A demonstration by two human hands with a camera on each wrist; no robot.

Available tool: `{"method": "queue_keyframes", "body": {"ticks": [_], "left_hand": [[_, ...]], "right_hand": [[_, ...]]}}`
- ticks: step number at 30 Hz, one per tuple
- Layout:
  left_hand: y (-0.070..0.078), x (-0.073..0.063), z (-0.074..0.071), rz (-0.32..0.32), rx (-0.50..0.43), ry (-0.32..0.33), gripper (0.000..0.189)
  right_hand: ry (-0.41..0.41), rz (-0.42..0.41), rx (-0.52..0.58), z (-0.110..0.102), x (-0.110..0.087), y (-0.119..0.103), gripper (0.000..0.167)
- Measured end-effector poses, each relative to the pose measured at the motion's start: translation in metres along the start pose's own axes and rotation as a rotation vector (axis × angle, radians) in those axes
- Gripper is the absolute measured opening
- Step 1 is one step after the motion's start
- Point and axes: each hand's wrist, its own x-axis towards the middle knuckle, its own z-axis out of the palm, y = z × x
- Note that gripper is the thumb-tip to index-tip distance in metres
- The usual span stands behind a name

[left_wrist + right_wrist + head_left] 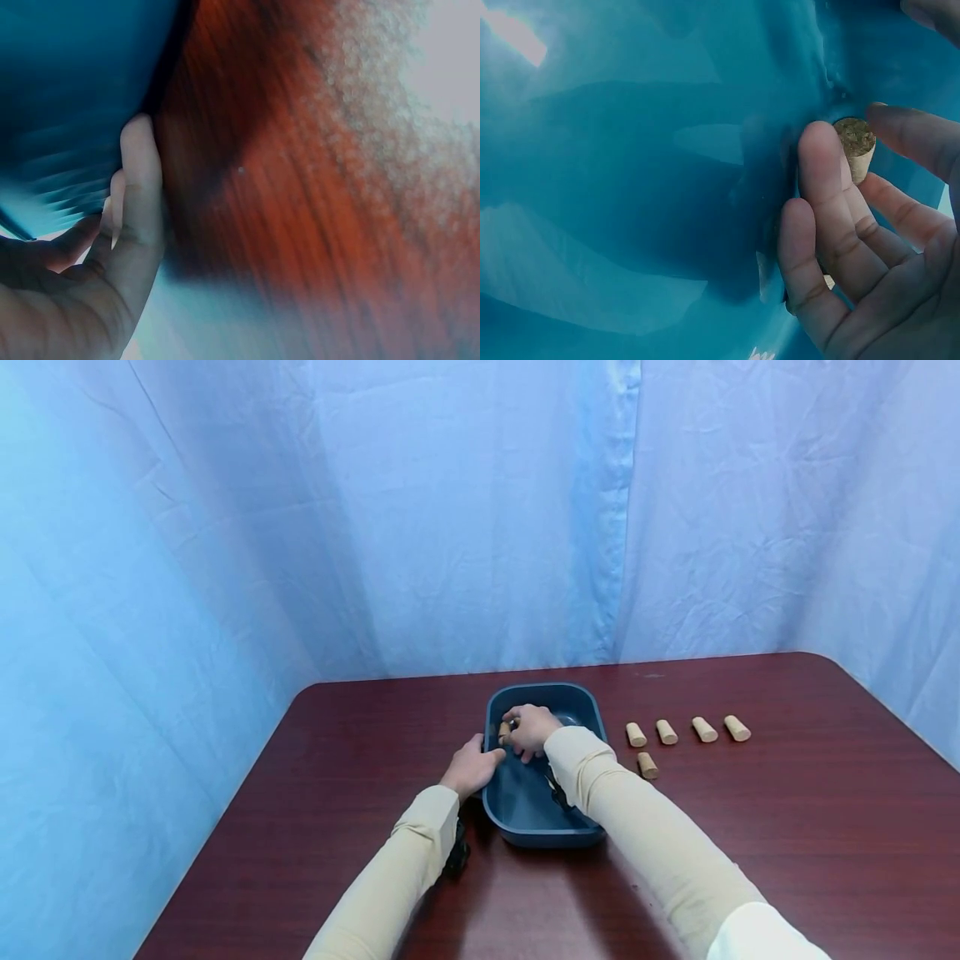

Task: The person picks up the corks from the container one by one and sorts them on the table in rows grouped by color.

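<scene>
A dark blue tub [536, 839] with rounded corners stands on the table. My left hand [472, 766] grips its left rim, the thumb over the edge and the fingers along the outer wall; in the left wrist view the fingers [141, 172] reach under the tub's side. Inside the tub, my right hand [531, 728] is at the left wall with its fingertips around a tapered cork [505, 728]. The right wrist view has that cork [859, 154] between the fingers, its darker end showing. A small tan patch lower behind the fingers is too covered to identify.
Several corks lie on the table right of the tub: a row with a cork [705, 729] near its right end, and a single cork [647, 766] nearer to me. The dark red wooden table [825, 810] extends to both sides. Pale blue curtains [480, 527] hang behind it.
</scene>
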Motion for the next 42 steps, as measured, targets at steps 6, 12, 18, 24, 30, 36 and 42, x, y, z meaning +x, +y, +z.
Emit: {"method": "queue_keyframes", "body": {"ticks": [6,12,18,24,30,36,42], "left_hand": [[-0.001,0.000,0.000,0.002,-0.007,-0.006,0.038],[-0.002,0.001,-0.001,-0.001,-0.012,-0.017,0.043],[-0.001,0.002,0.000,-0.011,-0.010,-0.020,0.044],[0.000,0.003,0.001,-0.018,0.004,-0.009,0.047],[0.001,0.001,0.002,-0.016,0.010,0.000,0.048],[0.002,-0.001,0.001,-0.008,0.016,0.000,0.046],[0.003,-0.001,0.002,-0.019,0.015,0.007,0.049]], "right_hand": [[-0.020,-0.010,-0.024,0.001,-0.002,0.000,0.035],[-0.032,-0.012,-0.028,0.000,-0.006,0.001,0.029],[-0.061,-0.018,-0.031,-0.003,-0.007,0.003,0.027],[-0.074,-0.034,-0.039,-0.010,-0.010,0.004,0.030],[-0.071,-0.056,-0.075,-0.020,-0.015,-0.001,0.036],[-0.065,-0.062,-0.081,-0.031,-0.023,-0.007,0.040],[-0.062,-0.097,-0.073,-0.042,-0.031,-0.010,0.042]]}}
